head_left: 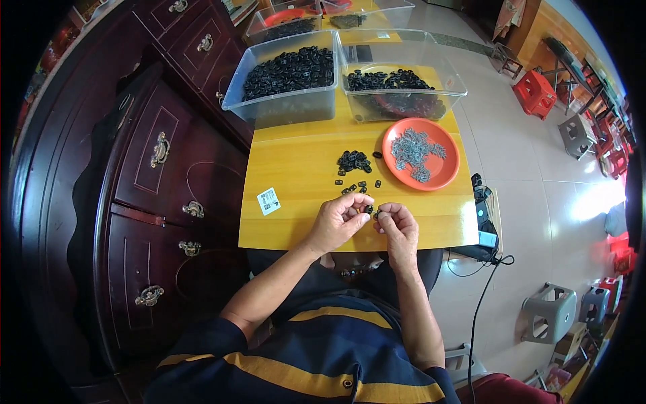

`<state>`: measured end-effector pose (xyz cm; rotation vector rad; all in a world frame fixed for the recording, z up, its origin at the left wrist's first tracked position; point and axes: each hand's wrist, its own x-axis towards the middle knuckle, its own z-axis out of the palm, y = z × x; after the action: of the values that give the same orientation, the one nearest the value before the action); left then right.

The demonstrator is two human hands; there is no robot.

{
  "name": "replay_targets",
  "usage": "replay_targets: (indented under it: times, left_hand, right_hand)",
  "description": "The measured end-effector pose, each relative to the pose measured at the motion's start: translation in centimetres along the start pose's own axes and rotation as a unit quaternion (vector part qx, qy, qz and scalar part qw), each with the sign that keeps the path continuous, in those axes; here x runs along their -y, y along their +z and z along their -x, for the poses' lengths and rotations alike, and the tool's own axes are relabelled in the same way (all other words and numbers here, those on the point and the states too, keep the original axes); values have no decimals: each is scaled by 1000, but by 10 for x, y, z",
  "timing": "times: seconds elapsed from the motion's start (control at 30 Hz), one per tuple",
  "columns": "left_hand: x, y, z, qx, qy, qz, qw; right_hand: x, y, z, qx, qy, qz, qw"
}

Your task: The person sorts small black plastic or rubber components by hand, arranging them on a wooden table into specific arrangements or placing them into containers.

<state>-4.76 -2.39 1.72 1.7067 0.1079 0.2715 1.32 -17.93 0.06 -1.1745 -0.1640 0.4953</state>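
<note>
Yellow table [296, 222] edge beneath hands, left [338, 221] and right [398, 225], together pinching small black parts [369, 210].

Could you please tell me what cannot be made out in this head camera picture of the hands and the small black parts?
- Small black part between both hands: too small for its shape to show; the fingers cover most of it.
- Left hand and right hand: what sits inside each grip is hidden.
- Grey pieces on the orange plate: too small to identify.
- Far bins: cut off by the top edge.
</note>
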Motion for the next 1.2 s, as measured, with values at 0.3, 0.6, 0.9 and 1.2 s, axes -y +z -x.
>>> replay_targets:
  times: [0.3,0.6,0.9,1.2]
  left_hand:
    - [2,-1,-5,-10,19,-3,1000]
    - [-1,-2,2,18,11,-44,999]
    - [-17,-8,-9,56,8,-58,997]
    - [-29,-1,-20,169,22,-96,981]
  right_hand:
    - [-2,2,-5,7,-3,8,1000]
    - [-11,-1,1,17,2,32,999]
    - [-1,3,2,11,17,-13,1000]
    - [1,-18,10,32,86,-38,995]
